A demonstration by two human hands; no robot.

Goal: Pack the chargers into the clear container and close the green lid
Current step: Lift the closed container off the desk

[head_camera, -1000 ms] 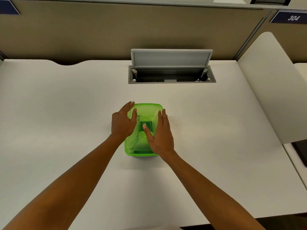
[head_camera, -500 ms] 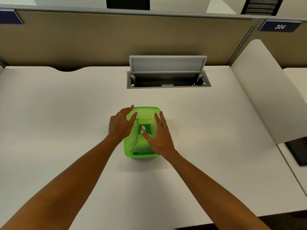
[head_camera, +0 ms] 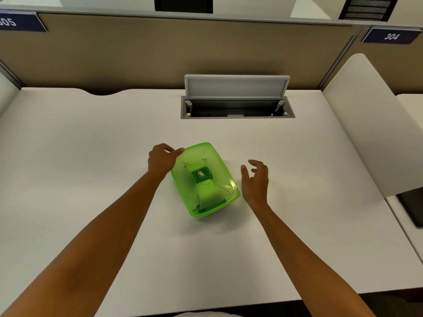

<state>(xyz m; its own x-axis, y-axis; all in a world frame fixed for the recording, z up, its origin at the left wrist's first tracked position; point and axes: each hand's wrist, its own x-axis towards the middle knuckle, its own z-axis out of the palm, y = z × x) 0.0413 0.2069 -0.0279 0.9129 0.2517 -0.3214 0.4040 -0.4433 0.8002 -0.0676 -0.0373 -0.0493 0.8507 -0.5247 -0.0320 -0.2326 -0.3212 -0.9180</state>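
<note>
The green lid (head_camera: 212, 161) sits on top of the clear container in the middle of the white desk (head_camera: 91, 156), turned a little so its long side runs toward the lower right. A dark green label shows at the lid's middle. Pale shapes show through the lid, too blurred to name. My left hand (head_camera: 162, 159) is at the lid's far left corner, fingertips pinching its edge. My right hand (head_camera: 256, 179) hovers just right of the container, fingers spread and curled, touching nothing.
An open grey cable hatch (head_camera: 237, 104) with its flap raised is set into the desk behind the container. A beige partition runs along the back. A white divider panel (head_camera: 370, 124) stands at the right edge.
My right hand lifted off the lid and moved out to the right. My left hand slid from the lid's top to its far left corner. The container turned slightly.
</note>
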